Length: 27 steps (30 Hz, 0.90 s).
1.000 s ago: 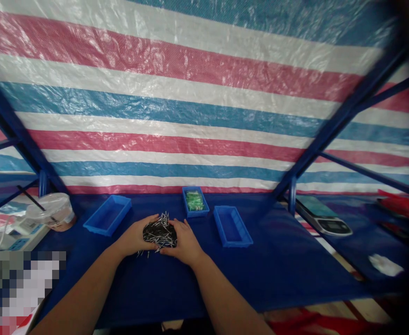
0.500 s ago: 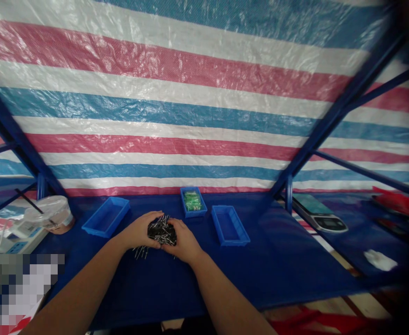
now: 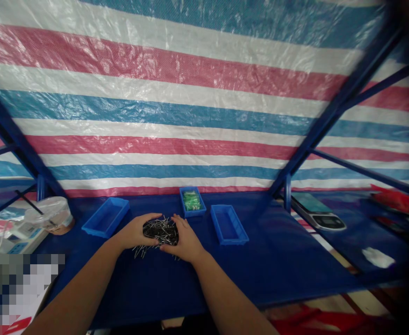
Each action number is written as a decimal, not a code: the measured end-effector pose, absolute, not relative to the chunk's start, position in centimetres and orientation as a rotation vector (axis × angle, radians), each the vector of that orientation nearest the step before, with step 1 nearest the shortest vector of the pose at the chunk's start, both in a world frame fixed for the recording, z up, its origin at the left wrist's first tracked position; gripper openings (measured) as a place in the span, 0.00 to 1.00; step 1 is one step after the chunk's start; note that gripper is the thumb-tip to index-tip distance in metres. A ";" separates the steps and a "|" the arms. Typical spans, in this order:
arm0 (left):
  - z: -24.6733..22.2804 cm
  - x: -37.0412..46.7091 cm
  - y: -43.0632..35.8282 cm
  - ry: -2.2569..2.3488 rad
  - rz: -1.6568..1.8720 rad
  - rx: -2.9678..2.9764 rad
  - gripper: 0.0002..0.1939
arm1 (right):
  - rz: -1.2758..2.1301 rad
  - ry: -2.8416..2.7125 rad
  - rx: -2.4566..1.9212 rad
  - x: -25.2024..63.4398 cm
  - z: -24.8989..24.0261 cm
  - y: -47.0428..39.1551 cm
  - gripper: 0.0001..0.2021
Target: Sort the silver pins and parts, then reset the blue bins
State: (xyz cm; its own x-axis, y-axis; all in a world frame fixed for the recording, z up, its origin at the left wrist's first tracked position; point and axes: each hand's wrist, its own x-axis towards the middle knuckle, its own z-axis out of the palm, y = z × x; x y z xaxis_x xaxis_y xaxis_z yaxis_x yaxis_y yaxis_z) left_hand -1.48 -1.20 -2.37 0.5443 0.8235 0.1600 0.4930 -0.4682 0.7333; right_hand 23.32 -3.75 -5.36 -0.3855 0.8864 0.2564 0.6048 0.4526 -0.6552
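A loose heap of thin, silvery pin-like pieces with dark parts (image 3: 160, 231) lies on the blue tabletop (image 3: 148, 288); their exact kind is too small to tell. My left hand (image 3: 137, 231) curves around the heap's left side, thumb and fingers apart. On the other side, my right hand (image 3: 188, 241) is cupped in the same way, its thumb near the front edge and its fingers at the back. Both hands touch the outer pieces, and neither is closed on any. A few pins stick out below my left hand.
Behind the heap stand a left blue tray (image 3: 107, 217), a blue tray (image 3: 193, 214) holding green packets (image 3: 191, 200), and a right blue tray (image 3: 228, 225). A plastic tub (image 3: 56, 216) and power strip (image 3: 26, 242) sit far left. Rightward are a digital scale (image 3: 325, 221) and crumpled white material (image 3: 378, 257).
My hands have moved slightly apart, the left one leftward and the right one a little rightward. The heap between them has spread wider and shows more of its pieces.
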 end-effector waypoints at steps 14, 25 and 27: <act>-4.1 -2.6 -3.3 1.170 0.660 2.137 0.56 | 0.555 -2.301 -1.272 22.6 -3.5 -2.2 0.45; -4.4 -1.5 -3.8 1.089 0.734 2.048 0.57 | 0.733 -2.374 -1.086 22.4 -3.4 -1.0 0.49; -4.4 -1.4 -4.2 1.094 0.761 2.029 0.57 | 0.748 -2.351 -1.046 23.0 -3.1 -1.7 0.49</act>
State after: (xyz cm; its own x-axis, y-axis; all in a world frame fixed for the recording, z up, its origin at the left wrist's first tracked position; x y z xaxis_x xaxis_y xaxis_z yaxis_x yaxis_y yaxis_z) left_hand -1.38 -4.17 -4.44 0.4710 0.8666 0.1647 0.4564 -0.3992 0.7952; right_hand 22.96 -1.67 -3.13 -0.6066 0.7733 0.1844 0.5243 0.5636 -0.6383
